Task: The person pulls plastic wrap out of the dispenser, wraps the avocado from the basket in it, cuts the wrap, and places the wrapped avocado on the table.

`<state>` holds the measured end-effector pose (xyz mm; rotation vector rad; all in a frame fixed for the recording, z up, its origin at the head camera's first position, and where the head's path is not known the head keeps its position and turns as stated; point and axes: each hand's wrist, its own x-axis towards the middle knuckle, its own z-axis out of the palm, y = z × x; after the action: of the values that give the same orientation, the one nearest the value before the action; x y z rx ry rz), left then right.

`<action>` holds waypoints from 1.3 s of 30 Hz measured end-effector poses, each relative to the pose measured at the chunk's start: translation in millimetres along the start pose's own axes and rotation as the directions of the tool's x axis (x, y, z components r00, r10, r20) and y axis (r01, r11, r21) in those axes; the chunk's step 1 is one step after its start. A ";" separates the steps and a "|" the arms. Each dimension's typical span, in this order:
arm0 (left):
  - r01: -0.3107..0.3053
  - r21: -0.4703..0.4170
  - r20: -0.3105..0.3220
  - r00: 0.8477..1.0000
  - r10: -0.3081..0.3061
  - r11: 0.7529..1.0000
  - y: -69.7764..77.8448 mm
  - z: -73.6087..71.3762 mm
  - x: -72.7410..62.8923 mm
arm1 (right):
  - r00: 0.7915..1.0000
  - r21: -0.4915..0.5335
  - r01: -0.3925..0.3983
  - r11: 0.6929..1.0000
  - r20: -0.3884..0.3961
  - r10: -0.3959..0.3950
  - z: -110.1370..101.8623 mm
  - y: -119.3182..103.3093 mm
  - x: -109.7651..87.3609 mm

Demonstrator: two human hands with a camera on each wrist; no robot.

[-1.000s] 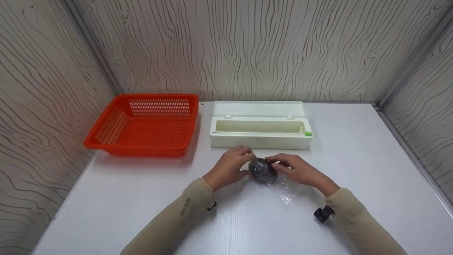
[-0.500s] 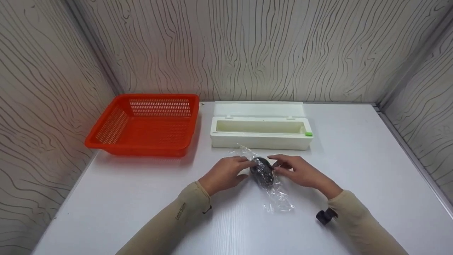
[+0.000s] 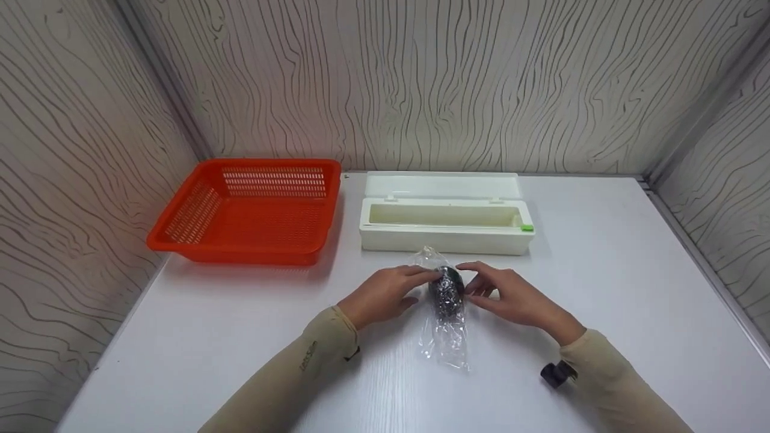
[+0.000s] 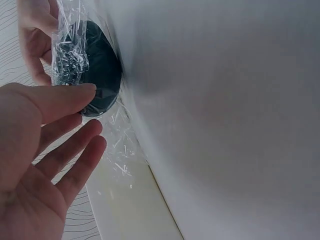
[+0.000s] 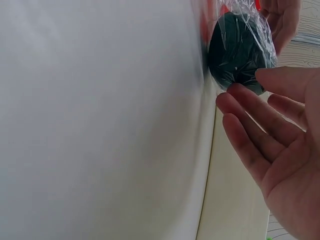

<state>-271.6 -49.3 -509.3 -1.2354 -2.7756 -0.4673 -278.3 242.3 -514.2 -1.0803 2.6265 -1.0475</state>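
Observation:
A dark green oval fruit, avocado-like in shape, lies in clear plastic wrap (image 3: 448, 340) in front of the white box; the fruit (image 3: 446, 293) shows darker through the film. Its exact kind is unclear under the shine. On its left, my left hand (image 3: 385, 294) touches the top with an extended finger, while the thumb stands apart. At the right side, my right hand (image 3: 511, 293) touches the fruit with its fingertips. In the right wrist view, the right hand (image 5: 280, 135) has its fingers loosely spread, as does the left hand (image 4: 45, 145) in the left wrist view.
Behind the hands stands a long white wrap dispenser box (image 3: 448, 243) with its lid up and a green cutter tab (image 3: 527, 228). A red perforated basket (image 3: 240, 255) sits at the back left. Patterned walls (image 3: 421, 78) enclose the white table (image 3: 198, 319).
The fruit has turned, so the loose film that trailed toward the lower right now points at the front edge. Film also sticks out behind it. Both hands stay beside it with slightly shifted fingers.

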 end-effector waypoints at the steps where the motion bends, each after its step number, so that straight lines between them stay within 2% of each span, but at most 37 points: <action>1: -0.002 -0.007 0.003 1.000 0.002 1.000 -0.7 0.6 0.1 | 1.000 -0.017 0.010 1.000 -0.005 -0.010 0.6 -0.1 -0.5; 9: -0.042 -0.048 -0.002 0.999 0.042 0.998 -3.4 3.8 1.5 | 0.995 -0.179 0.086 0.980 -0.037 -0.094 6.5 -3.5 -5.5; 14: -0.040 -0.061 -0.001 0.999 0.040 0.997 -3.3 5.1 4.6 | 0.983 -0.359 0.123 0.925 -0.083 -0.163 12.2 -8.9 -4.7; 16: -0.032 -0.059 0.005 0.999 0.032 0.998 -3.0 5.2 5.7 | 0.979 -0.396 0.139 0.908 -0.085 -0.187 14.5 -11.6 -3.5; 24: 0.006 -0.075 0.012 1.000 -0.005 0.997 -3.5 6.2 7.7 | 0.981 -0.379 0.132 0.916 -0.080 -0.175 21.2 -20.1 1.7; 34: 0.026 -0.063 0.009 1.000 -0.025 0.998 -5.3 7.5 10.4 | 0.984 -0.485 0.073 0.871 -0.110 -0.143 25.7 -27.1 5.7; 37: 0.020 -0.065 0.013 1.000 -0.019 0.998 -5.9 7.5 10.8 | 0.980 -0.482 0.080 0.873 -0.121 -0.156 25.2 -25.2 7.1; 39: 0.018 -0.065 0.022 1.000 -0.016 0.998 -6.9 7.6 10.5 | 0.980 -0.455 0.084 0.886 -0.123 -0.156 24.1 -23.6 7.8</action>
<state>-283.3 -43.9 -516.4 -1.2381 -2.8121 -0.5535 -262.1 211.8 -516.2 -1.3069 3.0583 -0.5659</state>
